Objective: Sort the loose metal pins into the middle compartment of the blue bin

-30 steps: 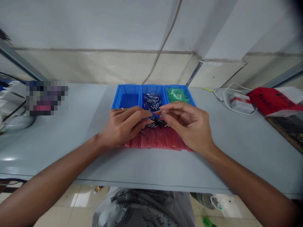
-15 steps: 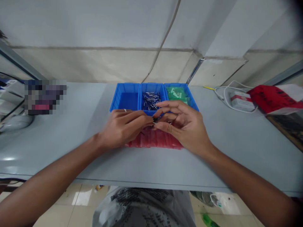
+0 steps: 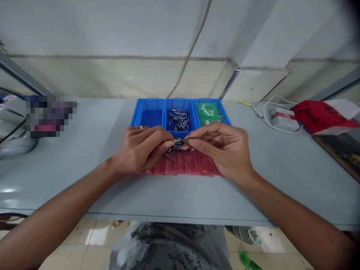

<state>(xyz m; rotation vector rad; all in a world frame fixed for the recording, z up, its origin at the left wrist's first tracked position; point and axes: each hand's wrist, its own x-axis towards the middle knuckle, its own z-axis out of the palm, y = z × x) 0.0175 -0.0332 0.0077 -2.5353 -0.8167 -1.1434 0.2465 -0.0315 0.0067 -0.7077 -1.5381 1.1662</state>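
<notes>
My left hand (image 3: 146, 146), with a ring on one finger, pinches a small metal pin (image 3: 177, 140) between thumb and fingertip. Opposite it, my right hand (image 3: 222, 148) pinches a thin dark rod (image 3: 186, 139) whose tip meets the pin. Whether the two are one piece I cannot tell. Just below the fingertips lies a pile of small metal pins (image 3: 177, 145). Red plastic bags (image 3: 182, 164) lie in an overlapping row under and between my hands. Similar pins (image 3: 178, 119) fill part of the middle blue bin (image 3: 180, 101) behind.
The left blue bin (image 3: 150, 101) shows its bare floor. Green packets (image 3: 208, 110) lie in the right bin (image 3: 225, 118). To the right are a white cable (image 3: 266, 116), a small box (image 3: 284, 119) and a red bag (image 3: 320, 116). A computer mouse (image 3: 19, 146) sits far left.
My hands have come up slightly from the pile and drawn apart a little. My right fingers have closed into a pinch, and the thin rod and pin now show between my fingertips.
</notes>
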